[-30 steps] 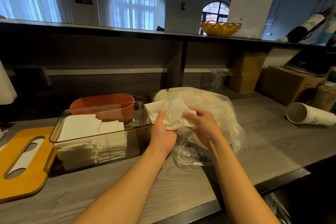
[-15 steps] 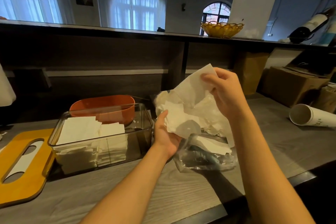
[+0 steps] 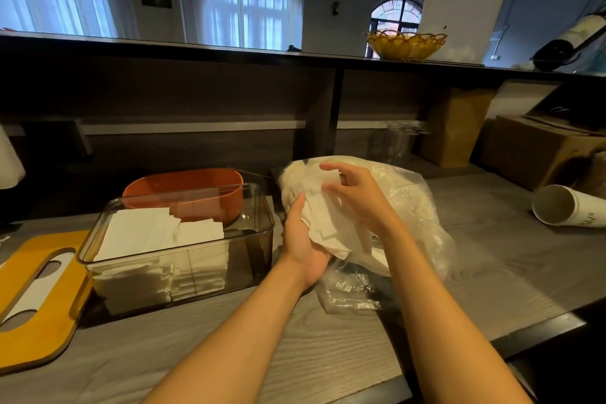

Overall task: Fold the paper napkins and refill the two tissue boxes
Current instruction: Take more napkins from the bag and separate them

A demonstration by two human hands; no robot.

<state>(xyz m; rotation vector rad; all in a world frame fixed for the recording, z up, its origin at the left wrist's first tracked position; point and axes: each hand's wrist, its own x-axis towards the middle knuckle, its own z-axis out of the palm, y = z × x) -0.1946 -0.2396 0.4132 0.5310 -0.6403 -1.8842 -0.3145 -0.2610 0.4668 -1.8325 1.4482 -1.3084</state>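
A: From the left we see a yellow lid (image 3: 36, 298) flat on the worktop (image 3: 203, 354), then the clear box (image 3: 177, 259) with 2 stacks of folded napkins (image 3: 144, 233), the orange box (image 3: 183, 193) behind.

B: Right of those, our left hand (image 3: 303, 239) cups a napkin (image 3: 331, 226); our right hand (image 3: 355, 197), fingers loosely spread, rests on it, over the plastic bag (image 3: 413, 207).

No text can be read anywhere; the white paper cup (image 3: 567, 207) lying on its side at the right edge of the frame carries a small dark print near its lower rim, too blurred and too small to make out
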